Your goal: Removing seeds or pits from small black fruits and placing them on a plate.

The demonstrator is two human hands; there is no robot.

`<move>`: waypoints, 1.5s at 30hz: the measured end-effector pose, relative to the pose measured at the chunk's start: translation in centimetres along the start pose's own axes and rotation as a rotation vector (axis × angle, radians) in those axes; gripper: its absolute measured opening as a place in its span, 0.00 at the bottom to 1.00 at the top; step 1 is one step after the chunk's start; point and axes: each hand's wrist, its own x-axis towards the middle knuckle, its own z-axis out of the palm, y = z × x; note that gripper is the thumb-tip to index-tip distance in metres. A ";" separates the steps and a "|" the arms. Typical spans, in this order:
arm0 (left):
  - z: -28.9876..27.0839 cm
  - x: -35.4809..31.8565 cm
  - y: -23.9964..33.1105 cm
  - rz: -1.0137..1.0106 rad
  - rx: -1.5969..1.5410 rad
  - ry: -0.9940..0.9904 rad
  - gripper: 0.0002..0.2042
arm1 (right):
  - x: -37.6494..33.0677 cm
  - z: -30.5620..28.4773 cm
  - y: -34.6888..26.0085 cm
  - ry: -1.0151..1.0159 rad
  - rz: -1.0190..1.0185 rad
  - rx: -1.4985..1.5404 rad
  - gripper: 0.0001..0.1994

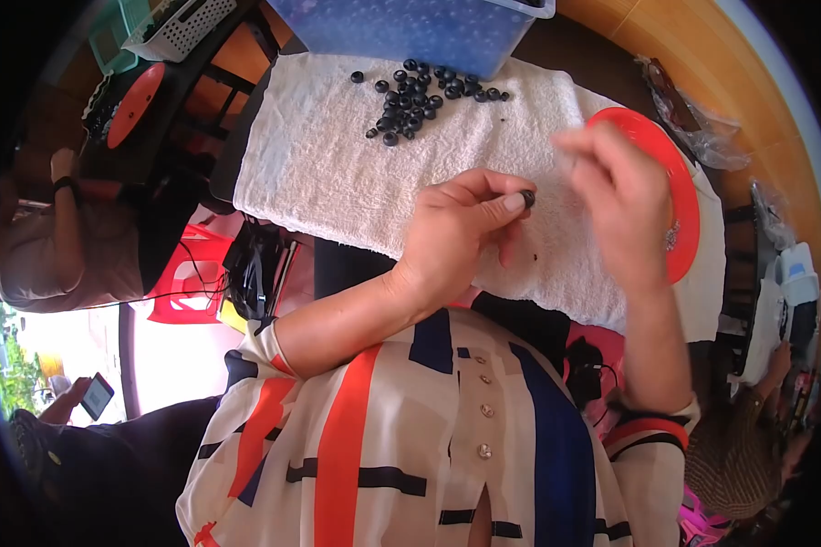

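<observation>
Between the thumb and forefinger of my left hand (456, 219) is a small round black bead (527, 198), held above the towel. My right hand (622, 196) is raised to the right of it, beside the red plate (687, 196). Its fingers are curled together and their tips smeared by motion; anything in them is too blurred to make out. A cluster of shiny black beads (409, 102) lies on the white towel (319, 155), beyond my left hand. Small silvery pieces (672, 234) rest on the plate, next to my right wrist.
A blue translucent plastic bin (410, 36) stands at the far edge of the towel. Clear plastic bags (702, 137) lie to the far right. On the left, another person's arm (67, 214) is near a table with a red plate (137, 105) and a white basket (184, 32).
</observation>
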 end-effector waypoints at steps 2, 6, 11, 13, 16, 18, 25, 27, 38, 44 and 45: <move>0.3 0.1 -0.3 0.015 0.035 -0.024 0.08 | 4.1 -0.4 1.9 0.007 -0.123 -0.181 0.06; 0.5 0.6 -0.6 0.016 0.041 -0.039 0.06 | 7.8 2.3 8.3 -0.084 -0.211 -0.452 0.07; -0.4 0.0 -0.5 0.010 0.084 -0.067 0.07 | 9.0 4.1 8.0 -0.222 -0.190 -0.570 0.07; -0.4 0.1 -0.5 -0.003 0.058 -0.086 0.07 | 9.6 4.3 8.4 -0.253 -0.173 -0.590 0.07; -0.1 0.1 -0.4 -0.020 0.037 -0.063 0.06 | 10.0 4.4 9.1 -0.277 -0.154 -0.589 0.06; -0.2 -0.1 0.2 -0.046 -0.036 -0.038 0.07 | 10.0 4.4 9.5 -0.272 -0.159 -0.565 0.05; -7.3 3.0 9.4 0.491 0.008 0.042 0.12 | 9.3 1.8 9.4 -0.252 -0.030 -0.307 0.05; -8.1 3.4 10.1 0.478 -0.018 0.075 0.12 | 8.6 1.8 9.4 -0.226 0.022 -0.241 0.05; -2.0 1.1 2.8 0.124 -0.142 -0.006 0.08 | 1.6 3.2 2.7 -0.097 0.086 0.214 0.06; -2.1 -1.5 1.5 0.073 0.002 0.019 0.08 | 0.5 3.2 2.7 -0.170 -0.235 -0.328 0.07; -2.1 -1.8 1.5 0.085 0.006 0.002 0.08 | 0.8 3.0 2.6 -0.175 -0.238 -0.326 0.07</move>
